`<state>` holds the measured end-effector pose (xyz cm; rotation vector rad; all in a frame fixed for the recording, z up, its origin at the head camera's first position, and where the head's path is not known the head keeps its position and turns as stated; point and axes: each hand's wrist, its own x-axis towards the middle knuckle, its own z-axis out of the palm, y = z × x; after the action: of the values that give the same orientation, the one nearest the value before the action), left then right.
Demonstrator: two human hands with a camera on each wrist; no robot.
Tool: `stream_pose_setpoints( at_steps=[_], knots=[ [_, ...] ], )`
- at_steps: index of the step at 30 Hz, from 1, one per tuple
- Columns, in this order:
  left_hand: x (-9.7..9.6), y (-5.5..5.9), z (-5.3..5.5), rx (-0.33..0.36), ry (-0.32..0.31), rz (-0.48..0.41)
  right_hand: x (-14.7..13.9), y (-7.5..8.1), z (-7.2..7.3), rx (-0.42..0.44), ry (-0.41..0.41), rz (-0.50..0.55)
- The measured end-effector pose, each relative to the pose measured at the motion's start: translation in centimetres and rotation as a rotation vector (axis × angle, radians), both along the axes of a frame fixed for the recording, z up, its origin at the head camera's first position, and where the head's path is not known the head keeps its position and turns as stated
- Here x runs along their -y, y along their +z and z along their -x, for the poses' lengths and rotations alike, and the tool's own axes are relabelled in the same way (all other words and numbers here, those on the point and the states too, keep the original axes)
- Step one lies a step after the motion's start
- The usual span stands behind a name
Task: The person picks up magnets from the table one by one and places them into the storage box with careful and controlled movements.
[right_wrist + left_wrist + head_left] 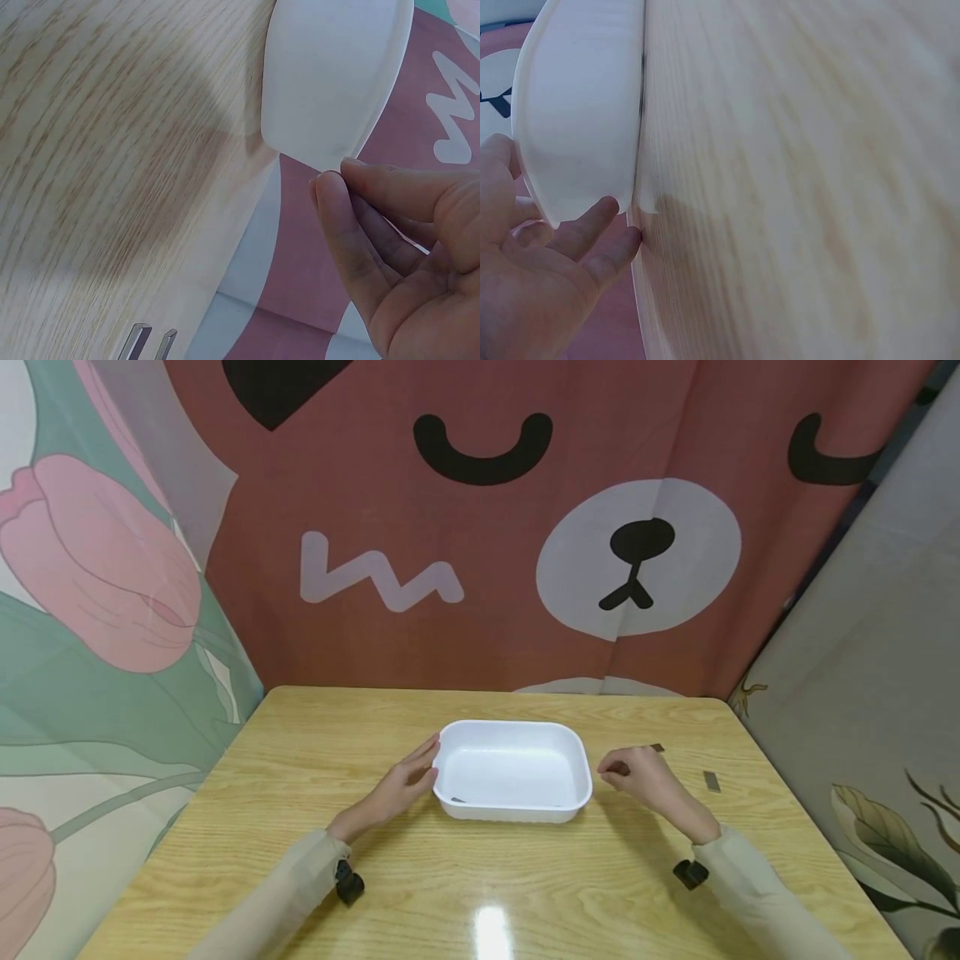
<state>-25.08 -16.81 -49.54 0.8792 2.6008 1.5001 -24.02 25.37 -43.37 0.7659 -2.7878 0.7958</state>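
A white rectangular tray point(513, 814) with rounded corners sits on the table. Near its front left corner lies a small dark grey piece point(458, 800). My left hand point(401, 787) rests against the tray's left side with spread, relaxed fingers; in the left wrist view the fingertips point(609, 204) touch the white wall. Just off the tray's right side is my right hand point(641, 777), fingers curled and thumb brought close to the index fingertip. In the right wrist view no object shows between those fingertips point(334, 187).
To the right on the wooden table point(420, 877) lie two small flat grey pieces, one point(712, 782) beyond the right wrist and another point(657, 747) partly behind the right hand. A bear-print curtain point(360, 643) hangs along the back, with printed cloths at both sides.
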Motion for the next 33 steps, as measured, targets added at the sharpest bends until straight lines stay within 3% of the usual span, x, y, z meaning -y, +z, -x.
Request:
stream_pose_setpoints(
  at_steps=[22,33],
  knots=[
    [0.0,0.2,-0.1,0.009,-0.001,-0.003,-0.9,-0.6,0.0,0.04,-0.043,-0.015],
    [0.0,-0.1,-0.1,-0.033,0.0,-0.011,-1.3,-0.8,0.0,0.056,-0.065,-0.026]
  ],
)
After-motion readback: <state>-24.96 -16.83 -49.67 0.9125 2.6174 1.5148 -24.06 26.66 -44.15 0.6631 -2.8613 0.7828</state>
